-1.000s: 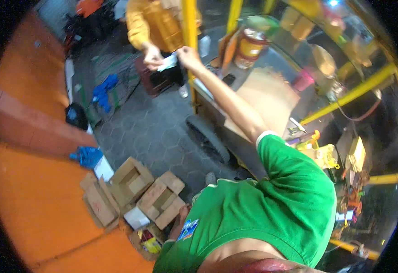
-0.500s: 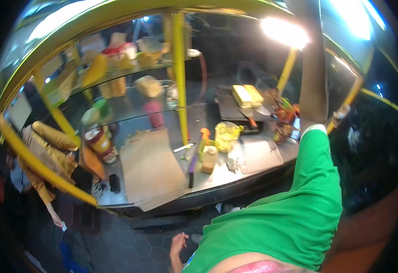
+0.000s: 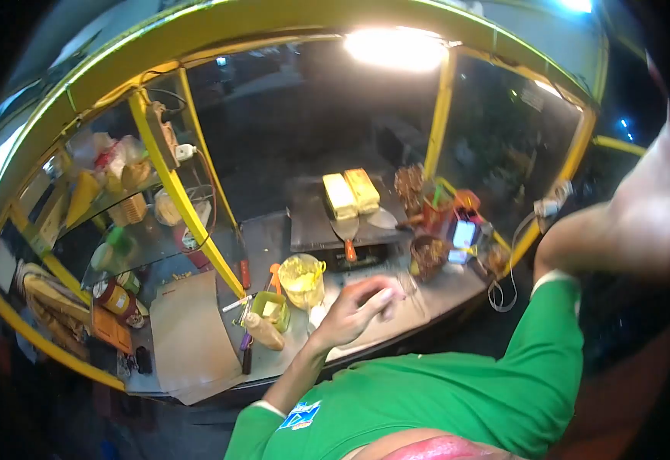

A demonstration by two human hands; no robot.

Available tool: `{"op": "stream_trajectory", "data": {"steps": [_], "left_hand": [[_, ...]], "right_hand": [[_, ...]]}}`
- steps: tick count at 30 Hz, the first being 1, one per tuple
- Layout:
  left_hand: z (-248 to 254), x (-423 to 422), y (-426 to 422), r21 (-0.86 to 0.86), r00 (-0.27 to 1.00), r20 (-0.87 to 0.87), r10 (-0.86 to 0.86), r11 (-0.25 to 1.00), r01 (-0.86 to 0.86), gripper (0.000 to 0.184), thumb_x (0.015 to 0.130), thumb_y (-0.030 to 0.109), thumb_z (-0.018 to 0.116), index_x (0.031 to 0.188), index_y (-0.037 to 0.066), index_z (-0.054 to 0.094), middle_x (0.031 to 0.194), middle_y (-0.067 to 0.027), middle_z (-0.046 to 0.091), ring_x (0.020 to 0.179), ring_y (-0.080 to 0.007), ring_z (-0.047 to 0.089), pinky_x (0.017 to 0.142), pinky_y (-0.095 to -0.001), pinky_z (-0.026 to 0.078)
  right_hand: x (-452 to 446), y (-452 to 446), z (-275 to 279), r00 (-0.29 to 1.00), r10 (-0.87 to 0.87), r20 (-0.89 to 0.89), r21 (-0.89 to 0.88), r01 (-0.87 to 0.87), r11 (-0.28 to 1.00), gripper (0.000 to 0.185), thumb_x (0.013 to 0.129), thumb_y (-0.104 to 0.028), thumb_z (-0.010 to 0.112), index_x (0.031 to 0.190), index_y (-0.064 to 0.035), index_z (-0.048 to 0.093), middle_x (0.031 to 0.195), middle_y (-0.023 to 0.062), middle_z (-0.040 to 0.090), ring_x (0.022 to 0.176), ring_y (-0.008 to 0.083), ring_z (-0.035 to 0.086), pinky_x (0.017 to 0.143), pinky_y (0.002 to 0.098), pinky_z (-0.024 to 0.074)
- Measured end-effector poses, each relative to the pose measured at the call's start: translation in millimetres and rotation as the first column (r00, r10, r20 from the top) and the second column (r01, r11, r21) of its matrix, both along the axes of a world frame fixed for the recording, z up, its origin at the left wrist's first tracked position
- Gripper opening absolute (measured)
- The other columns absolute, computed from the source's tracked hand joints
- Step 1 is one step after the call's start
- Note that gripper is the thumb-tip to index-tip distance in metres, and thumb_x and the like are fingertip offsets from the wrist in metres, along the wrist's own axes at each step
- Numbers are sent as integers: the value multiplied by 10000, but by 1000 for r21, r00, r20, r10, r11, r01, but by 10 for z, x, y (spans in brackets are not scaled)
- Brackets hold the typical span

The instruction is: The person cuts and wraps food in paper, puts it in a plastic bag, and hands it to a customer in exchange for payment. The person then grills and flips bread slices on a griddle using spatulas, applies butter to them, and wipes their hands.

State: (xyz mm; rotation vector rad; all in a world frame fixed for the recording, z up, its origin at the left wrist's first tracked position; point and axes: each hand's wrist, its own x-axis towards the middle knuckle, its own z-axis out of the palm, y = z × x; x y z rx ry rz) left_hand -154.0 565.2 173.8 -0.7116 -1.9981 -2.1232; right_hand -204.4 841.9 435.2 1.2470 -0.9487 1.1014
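Note:
My left hand (image 3: 358, 310) is over the front of the counter, to the right of a yellow tub (image 3: 302, 280). Its fingers point right, loosely bent and slightly blurred, with nothing visible in them. Below and left of it stands a squeeze bottle (image 3: 264, 331) beside a green container (image 3: 272, 309). Behind the hand, two loaf-shaped yellow blocks (image 3: 340, 195) sit on a dark griddle (image 3: 308, 226), a spatula (image 3: 348, 239) with an orange handle in front of them. My right arm is raised at the right edge; its hand is out of view.
Cardboard sheets (image 3: 189, 330) lie on the counter's left part. A brown-smeared tub (image 3: 429, 257) and a phone (image 3: 463, 239) are at the right. Yellow posts (image 3: 189, 222) and glass frame the stall. A lamp (image 3: 396, 50) shines above; a white cable (image 3: 512, 295) hangs at right.
My left hand has risen from beside my body to over the counter. My raised right arm has swung outward to the right. The view has turned, bringing the griddle nearer the middle.

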Motion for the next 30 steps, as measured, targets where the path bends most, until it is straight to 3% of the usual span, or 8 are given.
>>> {"op": "stream_trajectory", "data": {"steps": [2, 4, 6, 9, 12, 14, 16, 30], "left_hand": [[401, -328, 256, 16, 985, -174, -15, 1000, 18, 277, 1011, 218, 496, 1164, 4, 583, 995, -55, 627, 890, -112, 606, 791, -265, 496], [777, -478, 465, -1, 928, -367, 62, 998, -67, 361, 1006, 229, 504, 1293, 11, 522, 1167, -88, 611, 1046, -144, 592, 914, -306, 475], [977, -556, 627, 137, 882, -454, 124, 988, -68, 415, 1002, 245, 514, 1348, 17, 487, 1213, -88, 595, 1078, -152, 578, 944, -322, 458], [968, -488, 750, 235, 897, -363, 252, 956, -173, 448, 969, 191, 581, 1358, 3, 461, 1182, -78, 590, 1047, -131, 554, 923, -305, 453], [818, -514, 853, 321, 836, -413, 362, 917, -238, 459, 932, 122, 625, 1342, -8, 466, 1162, -74, 587, 996, -127, 561, 893, -293, 457], [764, -485, 926, 260, 819, -427, 384, 919, -295, 476, 882, 87, 662, 1315, -13, 489, 1165, -84, 594, 1013, -143, 567, 899, -305, 459], [783, -495, 1068, 205, 768, -451, 455, 890, -406, 466, 876, 96, 653, 1303, -6, 498, 1156, -98, 599, 1046, -160, 581, 905, -314, 462], [483, 53, 1743, 493, 860, 23, 510, 742, -454, 451, 839, 160, 648, 1213, 3, 451, 1115, -124, 536, 1049, -170, 529, 949, -319, 428]], "right_hand": [[-162, -107, -172, 983, 185, -7, 236, -178, 955, 470, 879, -334, 572, 1220, -13, 533, 1202, 141, 515, 1150, 320, 449, 957, 446, 411], [-315, -399, -253, 860, 510, -26, 553, -412, 724, 391, 956, -373, 501, 1194, -67, 551, 1091, 100, 546, 1024, 274, 489, 839, 407, 446], [-489, -769, -488, 663, 732, 158, 438, -711, 550, 342, 1007, -392, 422, 1136, -111, 569, 997, 79, 538, 921, 211, 481, 747, 362, 450], [-579, -1103, -667, 149, 913, 379, 233, -970, 62, 351, 1013, -402, 428, 1007, -77, 558, 871, 80, 534, 837, 196, 507, 710, 330, 470], [-627, -1192, -712, -513, 731, 450, -39, -829, -557, 244, 996, -321, 507, 940, -99, 592, 803, 7, 512, 788, 161, 478, 657, 302, 443], [-788, -1155, -848, -914, 304, 268, -165, -354, -921, 219, 949, -330, 592, 993, -116, 619, 805, -25, 527, 812, 143, 471, 658, 294, 432], [-885, -1077, -947, -939, 285, 192, -190, -321, -928, 223, 951, -330, 585, 989, -113, 620, 798, -23, 524, 803, 143, 470, 654, 294, 430], [167, -762, -1657, -930, 307, 199, -283, -355, -891, 260, 966, -336, 539, 965, -90, 622, 746, -8, 508, 738, 142, 461, 629, 291, 418]]}}
